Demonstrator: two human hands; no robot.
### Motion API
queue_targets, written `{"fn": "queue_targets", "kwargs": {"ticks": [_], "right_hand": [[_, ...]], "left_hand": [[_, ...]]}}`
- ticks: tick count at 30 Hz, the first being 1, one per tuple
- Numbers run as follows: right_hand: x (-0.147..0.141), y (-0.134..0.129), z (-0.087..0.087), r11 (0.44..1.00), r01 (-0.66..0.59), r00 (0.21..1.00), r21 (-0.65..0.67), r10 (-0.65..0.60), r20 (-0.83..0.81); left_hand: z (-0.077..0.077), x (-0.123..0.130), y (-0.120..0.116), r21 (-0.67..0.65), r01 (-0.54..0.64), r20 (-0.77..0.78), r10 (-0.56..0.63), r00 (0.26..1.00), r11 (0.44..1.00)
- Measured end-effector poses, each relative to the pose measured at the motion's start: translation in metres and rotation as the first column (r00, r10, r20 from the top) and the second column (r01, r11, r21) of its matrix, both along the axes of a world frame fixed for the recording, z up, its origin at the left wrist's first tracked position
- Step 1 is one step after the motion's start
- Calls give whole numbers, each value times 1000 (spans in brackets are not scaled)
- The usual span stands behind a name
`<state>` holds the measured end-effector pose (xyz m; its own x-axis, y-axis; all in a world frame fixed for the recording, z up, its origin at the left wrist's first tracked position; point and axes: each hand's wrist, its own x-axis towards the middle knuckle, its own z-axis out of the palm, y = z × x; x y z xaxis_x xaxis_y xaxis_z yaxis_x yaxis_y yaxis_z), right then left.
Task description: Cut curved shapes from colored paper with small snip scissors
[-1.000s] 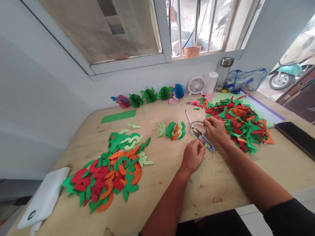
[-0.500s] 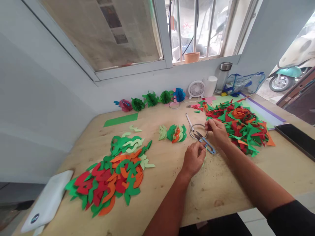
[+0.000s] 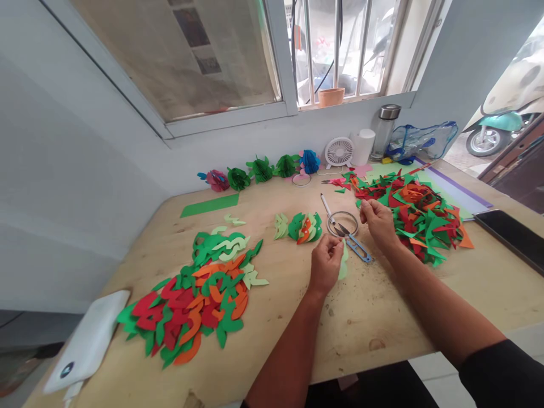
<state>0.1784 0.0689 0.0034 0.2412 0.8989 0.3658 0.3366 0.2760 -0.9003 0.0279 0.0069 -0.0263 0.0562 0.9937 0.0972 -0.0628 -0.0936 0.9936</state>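
Observation:
My left hand (image 3: 327, 263) is closed in a pinch on a pale green paper cutout (image 3: 343, 266), which hangs down past the fingertips. My right hand (image 3: 377, 224) is raised at the edge of the scrap pile, thumb and fingers pressed together; whatever they grip is too small to make out. Between the hands lie blue-handled thread snips (image 3: 359, 248), their blades reaching over a thin ring (image 3: 331, 231). A white pen (image 3: 326, 205) lies partly under that ring. Left of it sit a folded green and orange paper piece (image 3: 304, 228) and pale green cutouts (image 3: 280, 225).
Curved cutouts (image 3: 187, 306) are heaped at the left, near a white device (image 3: 87, 343). Pointed paper scraps (image 3: 425, 212) pile up at the right beside a phone (image 3: 512, 241). Along the wall stand several paper figures (image 3: 260, 170), a small fan (image 3: 339, 153) and a bottle (image 3: 386, 133).
My left hand has moved left, away from the snips, and more of the pale green cutout shows below it. My right hand has shifted slightly right, widening the gap between them.

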Motion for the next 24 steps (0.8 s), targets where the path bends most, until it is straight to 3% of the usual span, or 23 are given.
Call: {"fn": "queue_targets", "kwargs": {"ticks": [4, 8, 16, 20, 24], "right_hand": [[4, -2, 4, 988, 152, 968, 14, -152, 199], [9, -1, 1, 954, 296, 853, 45, -285, 436], [13, 1, -3, 929, 232, 654, 289, -369, 661], [11, 1, -5, 953, 135, 691, 269, -286, 664], [4, -5, -1, 999, 41, 663, 35, -54, 747]], "left_hand": [[6, -4, 6, -111, -102, 170, 120, 978, 989], [14, -7, 6, -239, -114, 257, 176, 950, 964], [17, -9, 7, -356, -115, 293, 227, 929, 928], [15, -9, 9, -365, -111, 296, 228, 928, 925], [13, -10, 10, -364, -97, 306, 218, 927, 926]]}}
